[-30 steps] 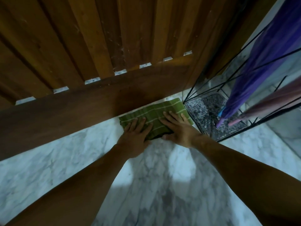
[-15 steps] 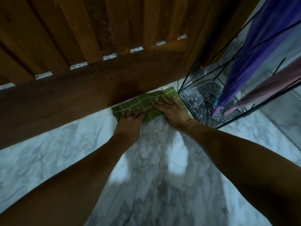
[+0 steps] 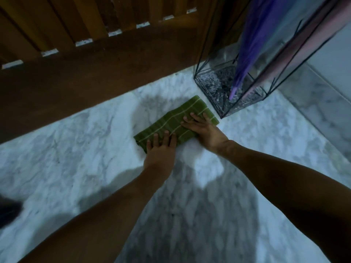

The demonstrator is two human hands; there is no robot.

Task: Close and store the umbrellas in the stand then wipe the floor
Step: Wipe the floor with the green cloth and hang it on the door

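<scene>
A folded green cloth (image 3: 175,118) with pale stripes lies flat on the white marble floor (image 3: 66,158). My left hand (image 3: 160,152) presses on its near left end, fingers spread. My right hand (image 3: 204,130) presses flat on its right end. Just right of the cloth stands a black wire umbrella stand (image 3: 212,86) with a speckled base. A closed purple umbrella (image 3: 252,44) and a closed pink umbrella (image 3: 303,46) lean inside it, tips down.
A dark wooden slatted door (image 3: 95,63) runs across the far side, its bottom rail meeting the floor. A marble skirting and pale wall (image 3: 322,95) rise on the right. A dark object (image 3: 7,211) sits at the left edge.
Both hands have pulled the cloth back from the door's foot towards me across the floor. It now lies at an angle beside the stand's near corner.
</scene>
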